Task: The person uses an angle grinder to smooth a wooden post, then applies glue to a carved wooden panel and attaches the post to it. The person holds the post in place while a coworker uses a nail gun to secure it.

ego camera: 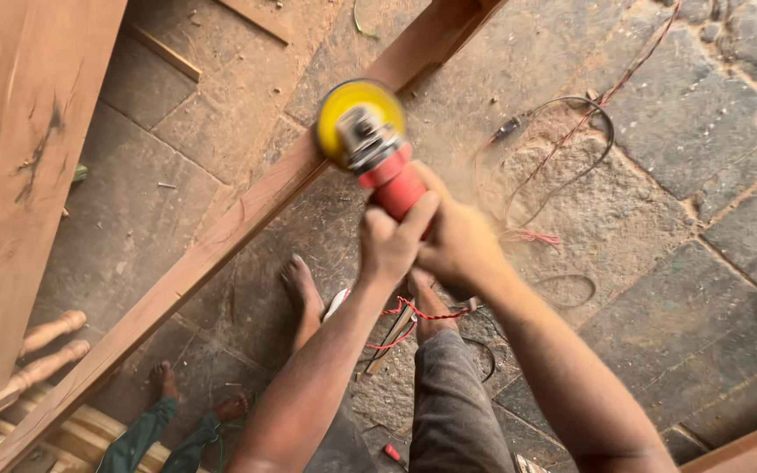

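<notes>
**Both hands on grinder, disc at the beam**

Left hand (389, 247) and right hand (459, 241) wrapped together round the red-bodied angle grinder with a yellow spinning disc (370, 140); both grips pressed closed on the red body, the fingers overlapping. Disc sits just beyond the grip, against the upper edge of the long slanted reddish-brown wooden beam (221, 236). Disc blurred; exact contact point hard to make out.

Around the grip: below it, the person's bare feet (304, 289) on the grey stone-slab floor (685, 263), with a red-and-white twisted wire (409, 315) crossing at the ankles. Right of the grip, a thin dark cable looped on the floor (571, 149). Far left, a broad brown wooden panel (19, 175), cut off by the frame. Lower left, pale turned wooden spindles (45, 350) and another person's feet in green trousers (164, 420), partly cut off.
</notes>
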